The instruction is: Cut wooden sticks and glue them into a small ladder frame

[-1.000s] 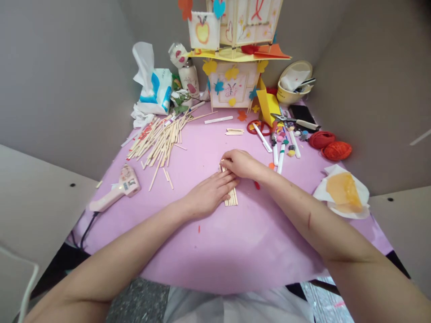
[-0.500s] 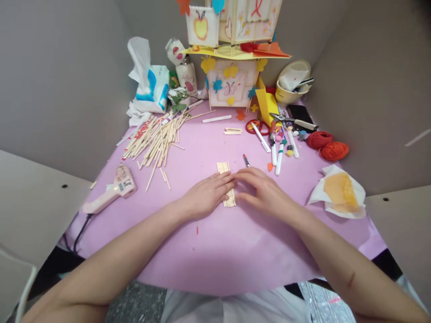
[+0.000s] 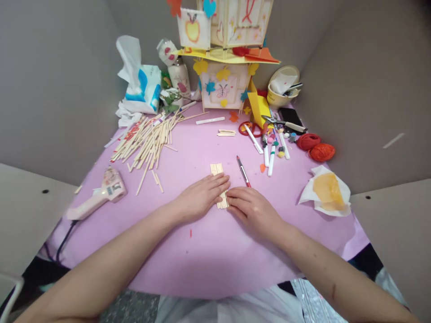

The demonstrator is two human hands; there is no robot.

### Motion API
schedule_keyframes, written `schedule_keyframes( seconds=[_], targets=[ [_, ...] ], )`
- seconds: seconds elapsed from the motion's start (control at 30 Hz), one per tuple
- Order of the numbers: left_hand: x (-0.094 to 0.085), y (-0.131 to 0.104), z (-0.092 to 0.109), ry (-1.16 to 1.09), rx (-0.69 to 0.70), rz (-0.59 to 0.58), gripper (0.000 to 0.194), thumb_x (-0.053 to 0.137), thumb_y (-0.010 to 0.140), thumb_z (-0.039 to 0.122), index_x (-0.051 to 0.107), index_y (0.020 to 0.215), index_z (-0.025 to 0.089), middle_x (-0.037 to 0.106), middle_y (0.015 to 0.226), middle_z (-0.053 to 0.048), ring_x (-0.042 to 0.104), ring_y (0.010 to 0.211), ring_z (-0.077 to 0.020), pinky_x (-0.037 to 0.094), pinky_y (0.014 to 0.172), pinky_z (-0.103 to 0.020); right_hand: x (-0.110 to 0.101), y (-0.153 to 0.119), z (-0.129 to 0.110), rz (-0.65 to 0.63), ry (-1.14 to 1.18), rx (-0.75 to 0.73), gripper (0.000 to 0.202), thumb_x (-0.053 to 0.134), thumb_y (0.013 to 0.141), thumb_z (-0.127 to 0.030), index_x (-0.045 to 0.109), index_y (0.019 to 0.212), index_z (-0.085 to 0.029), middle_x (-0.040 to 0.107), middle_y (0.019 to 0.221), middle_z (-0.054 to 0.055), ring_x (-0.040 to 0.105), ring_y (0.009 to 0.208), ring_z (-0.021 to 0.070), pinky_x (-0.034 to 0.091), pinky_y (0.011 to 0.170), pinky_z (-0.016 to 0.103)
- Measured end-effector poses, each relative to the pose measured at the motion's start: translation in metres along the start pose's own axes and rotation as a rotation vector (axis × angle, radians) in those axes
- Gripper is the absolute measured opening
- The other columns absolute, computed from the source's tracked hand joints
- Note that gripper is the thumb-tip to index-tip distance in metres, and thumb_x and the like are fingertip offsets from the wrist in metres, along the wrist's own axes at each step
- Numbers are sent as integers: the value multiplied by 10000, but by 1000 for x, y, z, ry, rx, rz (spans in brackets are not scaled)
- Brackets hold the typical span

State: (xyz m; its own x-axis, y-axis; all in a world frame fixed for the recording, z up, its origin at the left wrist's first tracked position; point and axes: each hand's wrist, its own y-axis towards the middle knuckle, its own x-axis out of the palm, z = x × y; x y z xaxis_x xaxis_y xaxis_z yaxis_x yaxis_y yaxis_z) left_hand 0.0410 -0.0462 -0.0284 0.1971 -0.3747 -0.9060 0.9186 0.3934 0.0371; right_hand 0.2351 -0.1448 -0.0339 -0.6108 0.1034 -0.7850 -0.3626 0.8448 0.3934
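Note:
A row of short wooden sticks [image 3: 216, 169] lies side by side on the table in front of me. My left hand [image 3: 204, 195] rests flat across its middle, fingers stretched out, and covers part of it. At the row's lower right edge, my right hand [image 3: 251, 207] has its fingers drawn together around the outermost stick; the fingertips partly hide the contact. Just beyond the right hand lies a red and grey pen [image 3: 243, 171].
Left are a heap of longer sticks [image 3: 153, 139] and a pink glue gun [image 3: 109, 190]. A decorated stick house [image 3: 224, 85] stands at the back. Right are markers [image 3: 271, 159], red scissors [image 3: 249, 129], red yarn balls [image 3: 321, 152] and a yellow piece on white paper [image 3: 332, 190].
My right hand has moved down toward me along the row's right edge, its fingers closing together and uncovering the pen. The left hand stays on the sticks; the whole view has shifted slightly.

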Motion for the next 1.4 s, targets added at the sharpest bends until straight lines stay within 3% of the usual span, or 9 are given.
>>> schedule_keyframes(
  seconds=[0.2,0.3,0.47,0.7,0.9,1.17,1.3,1.4],
  targets=[
    [1,-1,0,125,19,-24,481,330,969,336,341,1421,171,297,1514,-75,180,1425,-180,194,1156,-373,-9,1,4,20,125,113,231,632,833,-246,621,1064,-226,626,1159,68,555,1099,212,461,956,415],
    [2,-2,-1,125,26,-13,484,333,969,338,325,1428,182,297,1515,-73,175,1426,-178,194,1156,-375,-6,3,0,26,72,162,370,712,762,-311,588,1097,-215,610,1165,78,535,1106,235,442,951,427],
    [3,-2,-2,117,35,8,491,346,965,331,304,1436,197,296,1516,-75,176,1426,-177,193,1154,-387,4,7,-7,52,-66,233,380,742,717,-367,582,1028,-218,617,1069,67,528,1036,260,405,877,435],
    [1,-1,0,114,29,-4,478,351,964,325,341,1418,177,314,1506,-81,186,1423,-187,210,1149,-390,7,6,-8,40,-62,261,321,721,746,-354,560,987,-215,618,1029,48,531,1005,233,378,856,385],
    [3,-1,-2,107,38,5,484,356,962,338,339,1419,180,307,1509,-81,184,1424,-184,205,1154,-396,7,9,-10,48,-61,244,422,750,704,-402,553,1032,-225,603,1089,51,519,1057,240,352,903,395],
    [1,-1,-2,93,22,1,473,369,955,316,362,1410,185,305,1510,-78,207,1418,-187,209,1157,-403,9,12,-15,72,-58,254,387,735,720,-394,560,1025,-232,611,1068,52,523,1043,243,360,888,398],
    [-1,-1,0,110,11,-13,476,351,960,323,351,1418,195,304,1510,-74,219,1415,-193,227,1151,-409,-4,11,-9,154,-60,260,357,696,756,-429,561,1005,-212,610,1022,63,533,1012,233,379,870,381],
    [-2,-2,0,109,12,-3,475,348,960,308,346,1422,198,308,1508,-70,225,1412,-188,232,1152,-404,-16,10,5,270,-105,346,198,633,816,-343,569,942,-203,613,955,57,549,950,218,390,853,373]
  ],
)
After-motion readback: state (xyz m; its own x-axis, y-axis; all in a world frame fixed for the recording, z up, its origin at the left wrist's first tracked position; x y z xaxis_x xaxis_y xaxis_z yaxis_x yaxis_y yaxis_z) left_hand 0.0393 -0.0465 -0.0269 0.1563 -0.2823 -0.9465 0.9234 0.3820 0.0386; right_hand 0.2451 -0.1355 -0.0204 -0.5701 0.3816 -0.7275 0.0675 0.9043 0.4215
